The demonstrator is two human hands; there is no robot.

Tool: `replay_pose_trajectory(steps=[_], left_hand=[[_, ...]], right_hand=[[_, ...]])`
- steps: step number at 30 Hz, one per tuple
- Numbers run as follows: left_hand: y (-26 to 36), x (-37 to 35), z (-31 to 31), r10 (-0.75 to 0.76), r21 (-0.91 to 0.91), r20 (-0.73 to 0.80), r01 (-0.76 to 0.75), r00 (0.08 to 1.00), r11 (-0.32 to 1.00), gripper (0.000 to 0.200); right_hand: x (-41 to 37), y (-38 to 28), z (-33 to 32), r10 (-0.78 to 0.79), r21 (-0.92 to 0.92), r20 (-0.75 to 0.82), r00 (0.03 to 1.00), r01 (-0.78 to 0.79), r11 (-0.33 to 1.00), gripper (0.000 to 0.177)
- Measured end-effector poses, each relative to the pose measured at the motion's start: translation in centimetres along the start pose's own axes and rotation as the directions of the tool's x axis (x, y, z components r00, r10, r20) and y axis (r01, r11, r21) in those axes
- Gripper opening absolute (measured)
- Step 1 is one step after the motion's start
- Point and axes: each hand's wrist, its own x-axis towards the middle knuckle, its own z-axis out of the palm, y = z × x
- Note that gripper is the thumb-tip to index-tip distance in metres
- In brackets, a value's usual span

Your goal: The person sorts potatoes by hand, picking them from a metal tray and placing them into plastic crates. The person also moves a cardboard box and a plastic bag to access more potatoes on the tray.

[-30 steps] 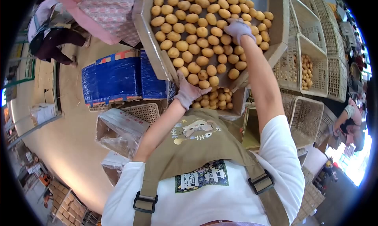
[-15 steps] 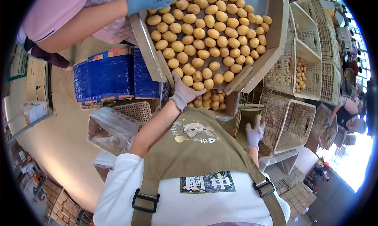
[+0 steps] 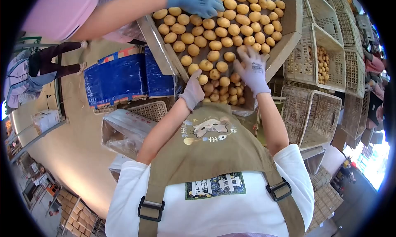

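The left grip (image 3: 194,92) is loosely parted beside the gap in the walled worktop (image 3: 282,51), perhaps screening that edge. The right grip (image 3: 252,69) splays over yellow-brown produce (image 3: 234,29) (nothing shows clasped). The walls confine pieces beyond both grips; the carton (image 3: 247,112) below them apparently catches fallen ones.

white short-sleeved shirt (image 3: 231,214) | olive apron (image 3: 214,162), cat-and-fishbone print (image 3: 208,127) | black-buckled straps (image 3: 279,189) | pale lavender gloves (image 3: 253,74)
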Motion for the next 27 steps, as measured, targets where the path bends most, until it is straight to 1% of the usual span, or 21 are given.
replay_pose_trajectory(steps=[1,3,4,5,6,7,8,9,10,11,13,14,15,16,18,20,21,22,24,26,27], left_hand=[[0.0,-0.2,-0.1,0.03,0.079,-0.016,-0.028,0.999,0.996,0.068],[-0.1,0.4,-0.2,0.084,0.296,-0.052,-0.065,0.995,0.953,0.068],[0.5,0.8,0.2,0.096,0.387,-0.052,-0.068,0.994,0.92,0.07],[0.9,0.9,0.6,0.072,0.259,-0.025,-0.063,0.997,0.964,0.079],[2.0,0.6,1.7,0.048,0.127,0.002,-0.048,0.999,0.991,0.087],[4.3,-0.8,4.3,0.121,0.555,-0.026,-0.087,0.992,0.827,0.095],[4.5,0.0,4.3,0.055,0.496,-0.14,0.022,0.989,0.868,0.095],[4.7,0.7,4.2,-0.015,0.414,-0.254,0.122,0.967,0.902,0.096],[5.5,1.0,4.9,-0.082,0.316,-0.361,0.205,0.929,0.927,0.097],[6.1,1.4,5.7,-0.427,-0.605,-0.295,0.179,0.855,0.776,0.098],[5.9,1.4,5.5,-0.465,-0.647,-0.224,0.226,0.856,0.728,0.095],[5.9,1.3,5.4,-0.484,-0.679,-0.217,0.225,0.848,0.699,0.094],[6.2,0.9,5.8,-0.5,-0.712,-0.21,0.219,0.84,0.667,0.093],[6.5,-0.2,6.4,-0.47,-0.666,-0.259,0.196,0.844,0.72,0.091],[4.3,-2.0,5.1,-0.37,-0.415,-0.296,0.231,0.88,0.88,0.09],[1.4,-4.9,2.8,-0.241,-0.183,-0.264,0.197,0.934,0.963,0.085],[0.5,-7.4,1.8,-0.225,-0.108,-0.248,0.204,0.942,0.973,0.077],[-1.2,-10.0,-0.5,-0.2,-0.132,-0.167,0.179,0.965,0.975,0.068],[-3.2,-16.1,-3.2,-0.183,-0.213,-0.216,0.137,0.959,0.967,0.062],[-6.7,-21.7,-8.9,-0.152,-0.244,-0.42,0.05,0.895,0.969,0.057],[-5.9,-24.5,-8.4,-0.15,-0.151,-0.678,0.063,0.719,0.986,0.061]], right_hand=[[0.2,0.0,0.6,-0.064,-0.1,-0.126,0.99,0.051,0.994,0.048],[0.3,0.5,0.7,-0.117,-0.094,0.144,0.983,0.131,0.987,0.049],[1.5,0.5,-0.7,-0.044,-0.003,0.308,0.95,0.047,0.999,0.052],[2.8,1.5,-0.2,0.03,0.204,0.347,0.937,-0.107,0.973,0.054],[2.3,1.0,-0.5,-0.003,0.122,0.216,0.976,-0.024,0.992,0.054],[2.1,0.2,-0.7,-0.052,0.028,0.083,0.995,0.05,0.998,0.055],[1.7,0.0,1.0,-0.135,-0.029,0.041,0.99,0.136,0.99,0.06],[1.4,-1.2,1.2,-0.167,-0.047,0.105,0.98,0.173,0.984,0.065],[1.3,-1.9,2.1,-0.22,-0.001,0.104,0.97,0.221,0.975,0.068],[1.2,-2.5,3.5,-0.273,0.046,0.102,0.957,0.269,0.962,0.071],[1.1,-4.0,4.7,-0.265,0.033,0.121,0.957,0.263,0.964,0.074],[1.0,-4.2,4.8,-0.24,-0.045,0.19,0.952,0.253,0.966,0.078],[0.8,-4.2,5.2,-0.234,-0.03,0.152,0.96,0.241,0.97,0.079],[0.7,-4.1,6.0,-0.233,-0.015,0.116,0.965,0.237,0.971,0.08],[0.7,-3.8,7.3,-0.255,-0.003,0.054,0.965,0.255,0.967,0.087],[0.9,-4.2,6.0,-0.239,-0.021,0.104,0.965,0.242,0.97,0.083],[0.9,-4.3,6.0,-0.237,-0.032,0.122,0.964,0.242,0.97,0.084],[0.9,-4.3,6.0,-0.243,-0.051,0.119,0.963,0.251,0.967,0.084],[0.8,-4.1,6.6,-0.261,-0.064,0.097,0.96,0.268,0.961,0.084],[0.9,-3.9,7.4,-0.264,-0.075,0.083,0.961,0.27,0.96,0.084],[0.9,-4.3,6.4,-0.258,-0.101,0.127,0.958,0.272,0.957,0.085]])
